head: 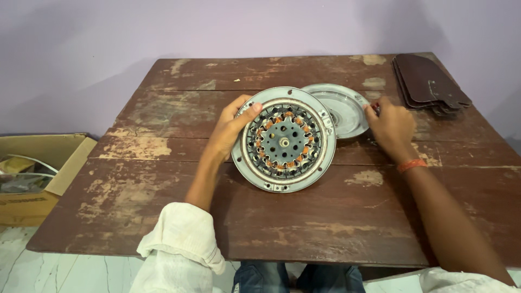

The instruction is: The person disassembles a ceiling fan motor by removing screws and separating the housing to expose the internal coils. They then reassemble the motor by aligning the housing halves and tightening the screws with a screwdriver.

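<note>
A round grey fan motor body with copper windings and a central shaft stands tilted up on the worn wooden table. My left hand grips its left rim, thumb over the edge. Behind it to the right lies a round metal cover plate, flat on the table. My right hand rests just right of that plate, fingers curled at its edge; a small dark-red item shows at the fingertips, too hidden to identify. An orange band circles my right wrist.
A stack of dark brown fan blades lies at the table's far right corner. An open cardboard box with odds and ends sits on the floor at left. A lilac wall rises behind the table.
</note>
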